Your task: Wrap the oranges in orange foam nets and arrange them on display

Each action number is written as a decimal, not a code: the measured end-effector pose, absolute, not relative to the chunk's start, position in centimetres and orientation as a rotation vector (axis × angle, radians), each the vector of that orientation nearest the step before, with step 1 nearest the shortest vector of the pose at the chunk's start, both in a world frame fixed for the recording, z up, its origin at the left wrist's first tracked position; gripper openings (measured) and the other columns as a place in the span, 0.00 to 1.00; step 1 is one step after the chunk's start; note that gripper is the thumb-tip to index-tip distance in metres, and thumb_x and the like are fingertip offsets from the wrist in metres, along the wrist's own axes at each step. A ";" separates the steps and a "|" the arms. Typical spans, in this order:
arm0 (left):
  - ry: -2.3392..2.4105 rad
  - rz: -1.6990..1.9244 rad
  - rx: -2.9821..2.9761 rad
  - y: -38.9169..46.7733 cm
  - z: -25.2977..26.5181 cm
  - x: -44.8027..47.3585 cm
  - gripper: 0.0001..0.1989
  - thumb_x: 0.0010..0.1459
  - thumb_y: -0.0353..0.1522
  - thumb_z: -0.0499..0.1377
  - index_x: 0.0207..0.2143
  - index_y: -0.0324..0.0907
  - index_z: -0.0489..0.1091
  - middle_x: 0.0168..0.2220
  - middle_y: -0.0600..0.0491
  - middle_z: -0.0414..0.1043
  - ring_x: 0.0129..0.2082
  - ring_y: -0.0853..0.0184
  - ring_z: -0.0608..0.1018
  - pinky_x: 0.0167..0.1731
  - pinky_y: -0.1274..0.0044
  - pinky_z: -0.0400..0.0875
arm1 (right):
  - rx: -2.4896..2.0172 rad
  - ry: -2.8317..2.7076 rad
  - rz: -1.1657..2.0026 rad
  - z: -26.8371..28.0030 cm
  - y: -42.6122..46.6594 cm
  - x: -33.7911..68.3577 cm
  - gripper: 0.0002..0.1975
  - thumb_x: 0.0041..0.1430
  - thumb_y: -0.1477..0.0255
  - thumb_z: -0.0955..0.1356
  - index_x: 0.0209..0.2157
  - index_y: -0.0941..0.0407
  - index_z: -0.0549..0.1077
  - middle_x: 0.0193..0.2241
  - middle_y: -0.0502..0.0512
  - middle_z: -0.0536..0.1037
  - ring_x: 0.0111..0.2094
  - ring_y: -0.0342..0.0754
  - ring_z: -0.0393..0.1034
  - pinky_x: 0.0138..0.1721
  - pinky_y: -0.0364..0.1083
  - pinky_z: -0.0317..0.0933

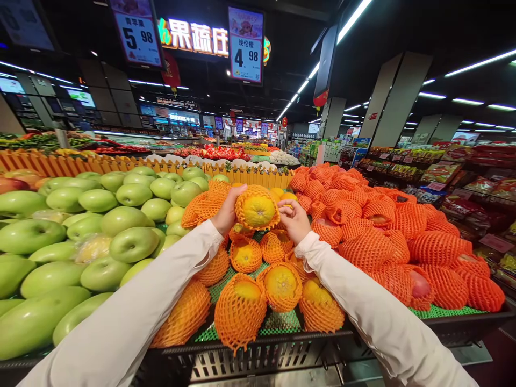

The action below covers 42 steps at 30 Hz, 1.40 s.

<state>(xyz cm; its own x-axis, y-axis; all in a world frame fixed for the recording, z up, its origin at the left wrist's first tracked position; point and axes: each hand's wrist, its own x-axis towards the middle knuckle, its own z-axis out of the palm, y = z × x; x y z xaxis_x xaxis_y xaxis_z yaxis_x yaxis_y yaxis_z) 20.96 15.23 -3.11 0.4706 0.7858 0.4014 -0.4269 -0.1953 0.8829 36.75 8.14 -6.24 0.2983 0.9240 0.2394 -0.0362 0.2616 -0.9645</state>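
Observation:
An orange (258, 209) in an orange foam net is held up above the display, its yellow end facing me. My left hand (229, 212) is closed round its left side. At its right edge, my right hand (295, 219) has its fingers pinched together on the foam net. More netted oranges lie below on a green mat, among them one orange (281, 285) at the front and another orange (245, 255) just under my hands. Unwrapped yellow fruit shows partly behind my right fingertips.
Green apples (133, 244) are heaped on the left. Fruit in red foam nets (371, 250) is piled on the right. A black crate edge (258, 360) runs along the front, and an orange picket fence (258, 177) borders the back. Price screens (245, 45) hang overhead.

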 end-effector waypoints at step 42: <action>0.581 0.421 3.209 19.3 -8.3 28.1 0.31 0.63 0.25 0.50 0.69 0.44 0.57 0.65 0.39 0.57 0.62 0.52 0.64 0.58 0.63 0.63 | -1.754 -0.818 0.207 -4.2 9.0 46.3 0.47 0.39 0.61 0.75 0.63 0.57 0.64 0.52 0.57 0.66 0.46 0.33 0.63 0.59 0.38 0.67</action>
